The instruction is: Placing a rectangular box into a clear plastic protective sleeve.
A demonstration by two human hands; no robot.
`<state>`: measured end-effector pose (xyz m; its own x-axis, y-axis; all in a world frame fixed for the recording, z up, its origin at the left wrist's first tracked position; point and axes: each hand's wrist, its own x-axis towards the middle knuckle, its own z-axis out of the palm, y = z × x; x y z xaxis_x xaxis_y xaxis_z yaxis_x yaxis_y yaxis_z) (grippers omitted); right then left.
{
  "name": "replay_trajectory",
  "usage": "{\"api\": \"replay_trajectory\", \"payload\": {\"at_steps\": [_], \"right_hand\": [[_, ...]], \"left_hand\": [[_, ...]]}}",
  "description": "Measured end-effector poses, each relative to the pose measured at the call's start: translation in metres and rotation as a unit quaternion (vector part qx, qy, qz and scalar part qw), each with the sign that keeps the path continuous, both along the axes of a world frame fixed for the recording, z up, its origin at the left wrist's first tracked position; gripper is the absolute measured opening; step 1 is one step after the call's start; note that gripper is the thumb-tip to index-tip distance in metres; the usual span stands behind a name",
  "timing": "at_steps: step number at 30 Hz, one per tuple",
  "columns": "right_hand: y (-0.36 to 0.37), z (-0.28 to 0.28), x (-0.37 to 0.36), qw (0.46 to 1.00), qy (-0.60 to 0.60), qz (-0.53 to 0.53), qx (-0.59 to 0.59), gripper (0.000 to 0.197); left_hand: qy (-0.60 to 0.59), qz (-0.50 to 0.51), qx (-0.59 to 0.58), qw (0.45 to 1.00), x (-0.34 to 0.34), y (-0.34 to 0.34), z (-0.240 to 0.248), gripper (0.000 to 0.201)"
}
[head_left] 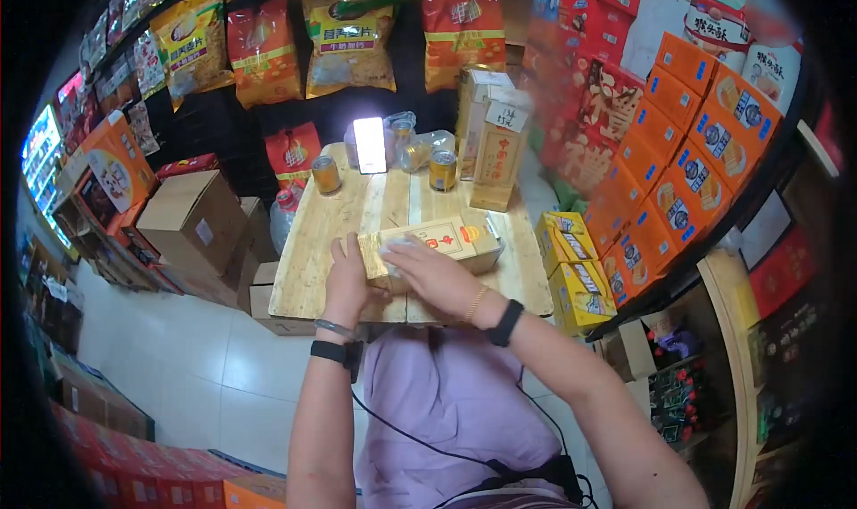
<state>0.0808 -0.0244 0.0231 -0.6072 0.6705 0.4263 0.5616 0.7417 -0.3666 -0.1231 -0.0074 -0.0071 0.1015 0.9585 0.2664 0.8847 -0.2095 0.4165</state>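
Observation:
A long cream and gold box (pixel 455 237) with red marks lies flat on the wooden table (pixel 330 232). My left hand (pixel 345 275) grips its near left end. My right hand (pixel 428 272) rests on top of the box, pressing a small white thing (pixel 399 245) against it; what that thing is cannot be told. Both wrists wear dark bands.
At the table's back stand two tall cream boxes (pixel 491 138), a lit phone (pixel 370 145), tins (pixel 326 175) and clear jars (pixel 424 149). Cardboard cartons (pixel 192 219) sit to the left, yellow boxes (pixel 571 268) and stacked orange boxes (pixel 687 170) to the right. Snack bags (pixel 350 40) hang behind.

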Motion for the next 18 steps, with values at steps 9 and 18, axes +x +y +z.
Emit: {"api": "replay_trajectory", "payload": {"at_steps": [9, 18], "right_hand": [[0.023, -0.007, 0.079, 0.989, 0.000, -0.143, 0.048, 0.037], [0.039, -0.018, -0.025, 0.986, 0.020, -0.131, 0.101, 0.043]], "left_hand": [[-0.024, 0.014, -0.045, 0.999, 0.006, -0.004, 0.013, 0.135], [-0.007, 0.014, -0.038, 0.999, 0.002, 0.003, 0.004, 0.131]]}}
